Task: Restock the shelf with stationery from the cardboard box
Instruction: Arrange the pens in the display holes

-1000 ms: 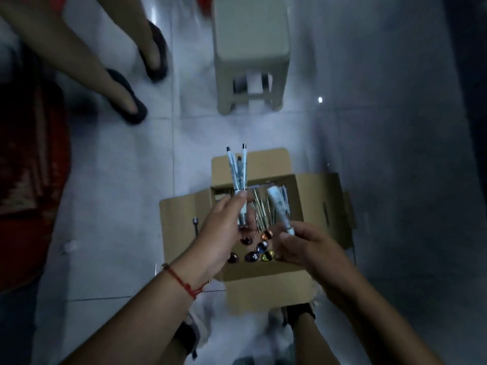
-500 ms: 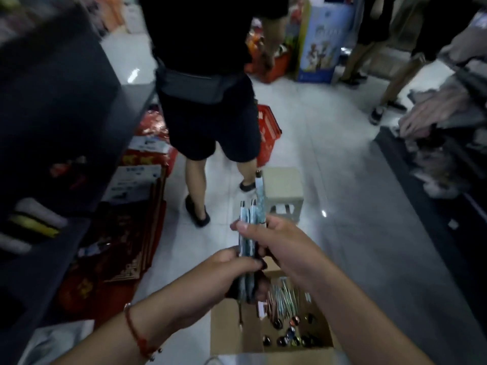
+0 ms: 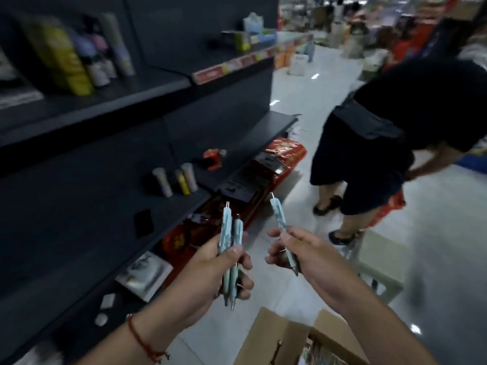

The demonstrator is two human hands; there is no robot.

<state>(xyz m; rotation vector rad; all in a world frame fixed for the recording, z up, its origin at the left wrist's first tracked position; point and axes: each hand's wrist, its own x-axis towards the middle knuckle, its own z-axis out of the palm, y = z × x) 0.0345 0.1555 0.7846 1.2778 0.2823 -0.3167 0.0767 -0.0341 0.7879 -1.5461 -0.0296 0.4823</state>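
Currently, the dark shelf [image 3: 87,159] fills the left of the frame, tiers partly stocked. The cardboard box [image 3: 284,338] sits open at bottom centre. Left hand [image 3: 216,272], centre frame, grips a bundle of pale blue pens [image 3: 230,233], tips upright. Right hand [image 3: 303,255], just right of it, pinches a single pen [image 3: 279,219], tilted left. Recommended procedure: merge the single pen into the bundle, align the ends, then lay all on a bare shelf tier, barrels parallel, clear of the tubes [image 3: 175,181] at mid-frame.
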